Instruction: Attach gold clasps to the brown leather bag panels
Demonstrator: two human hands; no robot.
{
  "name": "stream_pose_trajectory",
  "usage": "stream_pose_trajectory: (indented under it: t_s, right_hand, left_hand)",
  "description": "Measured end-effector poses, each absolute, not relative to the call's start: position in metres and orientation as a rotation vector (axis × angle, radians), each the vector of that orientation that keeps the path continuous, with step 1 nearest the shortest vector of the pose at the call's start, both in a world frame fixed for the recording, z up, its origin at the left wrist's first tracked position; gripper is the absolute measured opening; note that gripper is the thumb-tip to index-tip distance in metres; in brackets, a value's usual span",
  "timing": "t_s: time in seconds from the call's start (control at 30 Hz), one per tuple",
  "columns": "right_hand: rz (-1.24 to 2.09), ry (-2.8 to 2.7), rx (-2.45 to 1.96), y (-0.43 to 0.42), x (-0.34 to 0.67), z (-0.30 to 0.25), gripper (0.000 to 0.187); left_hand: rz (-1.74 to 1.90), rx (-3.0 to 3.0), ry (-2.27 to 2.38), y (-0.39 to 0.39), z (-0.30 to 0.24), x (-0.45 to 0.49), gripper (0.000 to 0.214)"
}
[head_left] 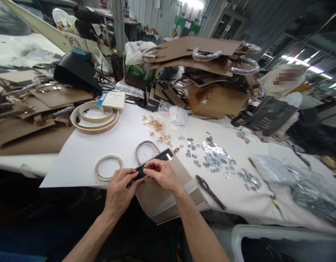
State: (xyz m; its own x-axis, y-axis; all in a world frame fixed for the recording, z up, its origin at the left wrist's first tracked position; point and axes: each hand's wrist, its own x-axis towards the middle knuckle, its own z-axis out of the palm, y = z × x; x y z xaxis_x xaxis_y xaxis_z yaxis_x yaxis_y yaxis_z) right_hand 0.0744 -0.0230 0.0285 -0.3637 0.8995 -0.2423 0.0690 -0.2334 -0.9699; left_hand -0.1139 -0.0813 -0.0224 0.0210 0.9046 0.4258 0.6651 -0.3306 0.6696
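A taupe handbag panel [159,196] lies at the table's front edge, with a black strip [161,155] along its top and a wrapped ring-shaped handle [137,148] beyond that strip. My left hand [119,189] pinches the strip's left end between thumb and fingers. Close beside it, my right hand [161,174] has its fingertips pressed together on the black strip; whatever sits between them is too small to make out. Left of the bag lies a roll of tape [97,171]. To the right rests a black-handled tool [210,192].
Gold fittings [156,124] and many flat silver metal plates [215,156] are scattered behind and right of the bag. Finished-looking bags [55,96] and coiled strips [77,123] lie left. Stacked bags [195,51] stand at the back. A grey bin [266,230] is at lower right.
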Motion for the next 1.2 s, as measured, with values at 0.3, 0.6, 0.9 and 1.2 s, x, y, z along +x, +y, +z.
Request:
stream_pose_trajectory:
  t_s: [0.3,0.6,0.9,1.2]
  right_hand:
    - [1.67,-1.432,-1.287,-0.016,0.074,0.019,0.024]
    - [1.581,-1.697,-1.346,-0.02,0.069,0.01,0.018]
    - [1.361,-1.892,-1.45,-0.02,0.061,0.015,0.011]
    - [1.2,-2.016,-1.523,-0.024,0.055,0.033,0.009]
  left_hand:
    - [1.162,1.999,1.585,-0.077,-0.022,-0.115,0.013]
    - [1.057,2.039,1.571,-0.08,-0.026,-0.122,0.04]
    - [1.051,2.006,1.592,-0.08,-0.026,-0.12,0.041]
    - [1.043,2.02,1.583,-0.08,-0.028,-0.12,0.044]
